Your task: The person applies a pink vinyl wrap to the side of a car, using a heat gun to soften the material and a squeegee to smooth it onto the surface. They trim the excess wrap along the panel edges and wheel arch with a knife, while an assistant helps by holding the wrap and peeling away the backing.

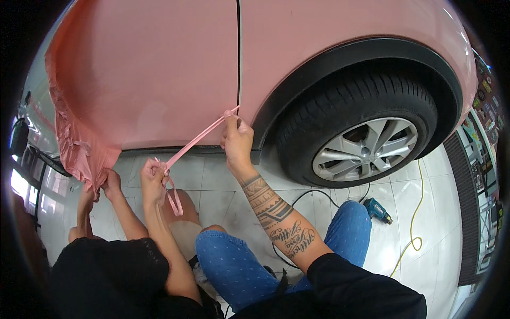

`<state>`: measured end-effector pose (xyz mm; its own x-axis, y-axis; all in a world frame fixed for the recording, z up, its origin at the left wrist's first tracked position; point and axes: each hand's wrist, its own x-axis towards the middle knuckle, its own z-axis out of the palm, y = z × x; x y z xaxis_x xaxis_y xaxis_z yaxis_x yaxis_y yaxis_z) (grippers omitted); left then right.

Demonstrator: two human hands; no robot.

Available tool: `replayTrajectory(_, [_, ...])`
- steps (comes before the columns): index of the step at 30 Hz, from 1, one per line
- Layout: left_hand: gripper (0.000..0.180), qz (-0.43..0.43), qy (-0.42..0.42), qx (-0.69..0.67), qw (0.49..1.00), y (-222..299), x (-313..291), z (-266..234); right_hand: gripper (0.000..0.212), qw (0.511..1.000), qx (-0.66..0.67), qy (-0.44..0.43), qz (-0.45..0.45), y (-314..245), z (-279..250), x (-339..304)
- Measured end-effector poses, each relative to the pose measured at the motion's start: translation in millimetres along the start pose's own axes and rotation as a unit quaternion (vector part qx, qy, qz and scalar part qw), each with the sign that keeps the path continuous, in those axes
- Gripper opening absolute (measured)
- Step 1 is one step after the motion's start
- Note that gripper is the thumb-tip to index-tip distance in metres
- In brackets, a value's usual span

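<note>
A thin strip of pink vinyl film point(196, 139) is stretched taut between my two hands, in front of the pink car door point(159, 69). My right hand point(237, 139) pinches its upper end beside the dark gap at the door's edge. Lower and to the left, my left hand point(153, 178) is closed on the other part of the strip, and a loose loop hangs below it. Farther left, a co-worker's two hands point(110, 185) grip the gathered lower edge of a wrinkled pink film sheet point(85, 154) hanging off the car.
A wheel point(366, 151) under a black arch trim point(340, 53) stands to the right. On the tiled floor lie a teal corded power tool point(378, 211) and a yellow cord point(414, 234). The co-worker point(106, 271) crouches close at my left.
</note>
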<state>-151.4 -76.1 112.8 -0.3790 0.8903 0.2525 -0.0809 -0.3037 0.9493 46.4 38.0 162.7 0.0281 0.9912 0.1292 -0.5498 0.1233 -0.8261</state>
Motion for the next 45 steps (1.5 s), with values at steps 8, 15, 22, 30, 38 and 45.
replayTrajectory(8, [0.010,-0.048,0.043,-0.048,0.997,-36,3,-58,0.033,0.976,-0.186,0.011,-0.111,46,8,-10])
replayTrajectory(15, [0.019,-0.123,0.156,0.021,0.980,-58,30,-94,0.030,0.975,-0.192,-0.001,-0.108,92,17,-20])
replayTrajectory(22, [0.034,0.232,0.093,0.496,0.832,20,80,6,0.025,0.972,-0.226,-0.042,-0.045,115,22,-38])
replayTrajectory(30, [0.019,0.162,-0.180,0.588,0.771,7,87,153,0.017,0.947,-0.260,-0.080,-0.169,160,3,-50])
replayTrajectory(38, [0.010,0.320,-0.161,0.619,0.699,-51,71,115,0.018,0.913,-0.370,-0.172,-0.019,177,-14,-74])
replayTrajectory(45, [0.012,0.283,-0.179,0.640,0.692,-85,58,90,0.027,0.906,-0.377,-0.193,0.007,216,-37,-80])
